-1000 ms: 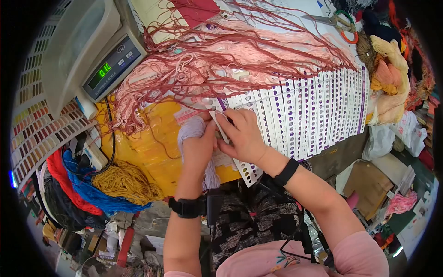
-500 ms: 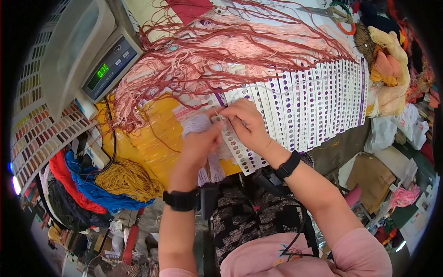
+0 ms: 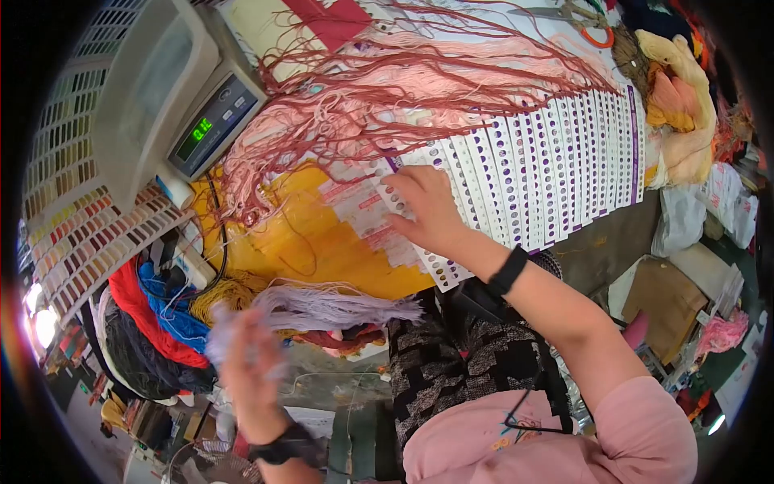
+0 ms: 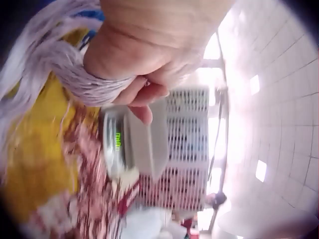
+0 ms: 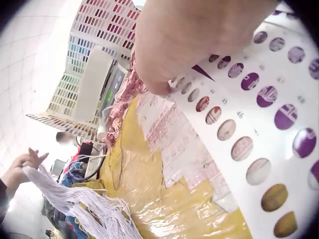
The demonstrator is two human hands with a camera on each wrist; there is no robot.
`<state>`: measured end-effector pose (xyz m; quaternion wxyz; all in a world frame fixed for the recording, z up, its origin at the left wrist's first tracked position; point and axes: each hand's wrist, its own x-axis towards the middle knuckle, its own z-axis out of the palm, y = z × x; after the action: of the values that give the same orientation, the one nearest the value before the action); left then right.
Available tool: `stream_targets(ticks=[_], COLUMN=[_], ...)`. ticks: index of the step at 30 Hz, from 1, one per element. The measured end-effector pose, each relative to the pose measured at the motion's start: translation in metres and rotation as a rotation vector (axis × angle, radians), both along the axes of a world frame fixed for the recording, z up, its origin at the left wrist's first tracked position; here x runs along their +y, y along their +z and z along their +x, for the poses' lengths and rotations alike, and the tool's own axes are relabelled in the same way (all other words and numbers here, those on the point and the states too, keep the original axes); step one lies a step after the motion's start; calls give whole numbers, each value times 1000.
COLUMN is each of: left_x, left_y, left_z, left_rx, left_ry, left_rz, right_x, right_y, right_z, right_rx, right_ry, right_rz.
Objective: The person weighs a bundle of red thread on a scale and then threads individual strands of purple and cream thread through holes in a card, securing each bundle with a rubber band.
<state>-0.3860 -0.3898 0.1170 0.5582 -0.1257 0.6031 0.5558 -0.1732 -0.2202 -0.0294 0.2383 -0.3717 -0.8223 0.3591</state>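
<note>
My left hand (image 3: 248,377), blurred in the head view, grips one end of a skein of pale lavender yarn (image 3: 339,308). In the left wrist view the yarn (image 4: 79,74) runs under the palm, with the fingers curled round it. The rest of the skein (image 5: 94,206) trails past the table's front edge. My right hand (image 3: 433,214) rests on the left end of a row of white card strips (image 3: 516,185) punched with round holes, its fingers spread and relaxed. In the right wrist view, purple and pink show through the holes of the nearest strip (image 5: 227,130).
An electronic scale (image 3: 214,125) with a tray stands at the back left, beside a colour chart (image 3: 97,242). Pink and dark-red yarn (image 3: 387,89) sprawls behind the cards. Red (image 3: 149,315) and blue yarn bundles hang at the left. Scissors (image 3: 597,36) lie at the back right.
My left hand has swung away from the cards, down and to the left, drawing the lavender yarn with it. The right hand stays at the cards, its fingers now more spread.
</note>
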Motion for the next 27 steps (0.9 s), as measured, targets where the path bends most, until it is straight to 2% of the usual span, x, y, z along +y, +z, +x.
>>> stream_targets(ticks=[1,3,6,7,11,15,17,18,20,23,24,26,27], left_x=[9,45,70,72,75,77,74,73,73,73,73,54,37], left_y=[-16,-29,-40,-42,-40,-40,-43,-44,-50,-53,-53,-58,-61], left_z=[20,58,73,74,75,75,83,86,85,87,88,73,59], left_rx=[-87,-62,-158,-214,-286,-370,-174,-71,-93,-116,-122,-393,-526], left_ry=[-74,-32,-65,-65,-89,-11,-105,-149,-131,-66,-40,163,269], left_rz=[165,98,244,285,346,360,313,288,265,227,214,319,368], right_x=[0,-6,-17,-26,-20,-17,-19,-20,-23,-26,-23,-12,-5], right_y=[7,28,71,63,80,80,78,77,75,62,66,80,82], right_z=[2,-1,-11,-16,-26,-18,-16,-17,-18,-14,-11,2,17], right_rx=[49,174,242,392,346,479,513,572,691,775,831,936,1115], right_ry=[25,48,28,103,70,-3,-27,-56,-112,-71,-87,-116,-61], right_rz=[-45,-234,-872,-1022,-1416,-1533,-1537,-1492,-1402,-1278,-1442,-1778,-1897])
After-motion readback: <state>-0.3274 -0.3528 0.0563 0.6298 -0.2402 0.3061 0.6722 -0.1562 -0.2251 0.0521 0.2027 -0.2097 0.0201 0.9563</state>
